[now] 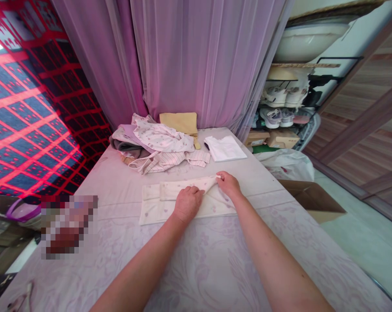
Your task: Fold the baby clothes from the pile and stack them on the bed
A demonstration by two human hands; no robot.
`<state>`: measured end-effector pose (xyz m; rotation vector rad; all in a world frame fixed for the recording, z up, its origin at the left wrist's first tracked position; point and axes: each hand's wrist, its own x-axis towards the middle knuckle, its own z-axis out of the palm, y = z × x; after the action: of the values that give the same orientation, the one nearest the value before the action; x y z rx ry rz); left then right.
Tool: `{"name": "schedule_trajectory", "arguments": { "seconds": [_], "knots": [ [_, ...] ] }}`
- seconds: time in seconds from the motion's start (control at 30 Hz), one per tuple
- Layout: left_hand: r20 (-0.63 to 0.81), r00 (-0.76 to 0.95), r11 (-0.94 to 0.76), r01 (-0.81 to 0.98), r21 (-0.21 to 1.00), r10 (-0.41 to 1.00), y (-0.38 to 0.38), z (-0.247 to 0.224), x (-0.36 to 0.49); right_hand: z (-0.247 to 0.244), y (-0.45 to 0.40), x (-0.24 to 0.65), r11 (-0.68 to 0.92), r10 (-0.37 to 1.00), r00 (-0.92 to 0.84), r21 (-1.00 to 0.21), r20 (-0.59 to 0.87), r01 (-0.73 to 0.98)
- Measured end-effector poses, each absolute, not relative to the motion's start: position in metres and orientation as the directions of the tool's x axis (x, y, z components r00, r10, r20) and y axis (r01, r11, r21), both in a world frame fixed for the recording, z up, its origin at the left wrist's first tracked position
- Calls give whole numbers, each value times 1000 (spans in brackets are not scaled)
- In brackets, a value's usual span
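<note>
A white cloth garment (157,209) lies part-folded on the bed (196,277). The left hand (187,203) presses it flat, its grip open, while the right hand (228,183) pinches the raised fold. Rumpled clothes (153,143) and a folded white shirt (225,148) lie just beyond; a cardboard box (312,199) sits beside the bed.

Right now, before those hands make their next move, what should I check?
Left hand on the white garment: ok, pressing it down.
Right hand at the raised fold: ok, pinching the edge.
Garment on the bed: ok, lying on the sheet.
Crumpled clothes pile apart from the garment: ok, behind it.
Folded white cloth apart from the garment: ok, behind it.
Layers under the hands lying smooth: cannot tell, hands cover them.
</note>
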<state>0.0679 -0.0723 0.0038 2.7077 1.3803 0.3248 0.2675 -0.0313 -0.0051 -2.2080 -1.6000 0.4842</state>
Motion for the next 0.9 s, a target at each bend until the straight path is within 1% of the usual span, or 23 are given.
{"name": "schedule_trajectory", "arguments": {
  "seconds": [0.13,0.27,0.37,0.47,0.63,0.73,0.8,0.87,0.9],
  "knots": [
    [150,575,-595,782,185,804,-76,2,68,4,-39,262,-289,951,309,-447,-31,847],
    [135,605,-620,755,214,784,-71,6,65,14,-43,252,-319,947,308,-388,-93,864],
    [137,573,-588,766,260,808,-67,7,64,14,-44,248,-320,947,301,-394,-112,861],
    [163,583,-602,737,307,796,-68,2,63,9,-45,246,-321,945,319,-418,-78,850],
    [264,630,-679,626,384,730,-77,-10,54,4,-49,245,-331,937,349,-349,-13,877],
    [274,652,-697,581,419,707,-77,-9,42,6,-55,245,-305,932,354,-366,73,879],
    [274,623,-676,619,398,732,-74,-6,31,7,-60,242,-221,940,299,-377,163,899],
    [263,562,-620,716,320,784,-69,-3,18,5,-66,238,-35,969,118,-350,218,936],
    [244,525,-577,770,272,816,-67,-3,12,4,-69,235,65,978,5,-324,210,944]
  ]
}}
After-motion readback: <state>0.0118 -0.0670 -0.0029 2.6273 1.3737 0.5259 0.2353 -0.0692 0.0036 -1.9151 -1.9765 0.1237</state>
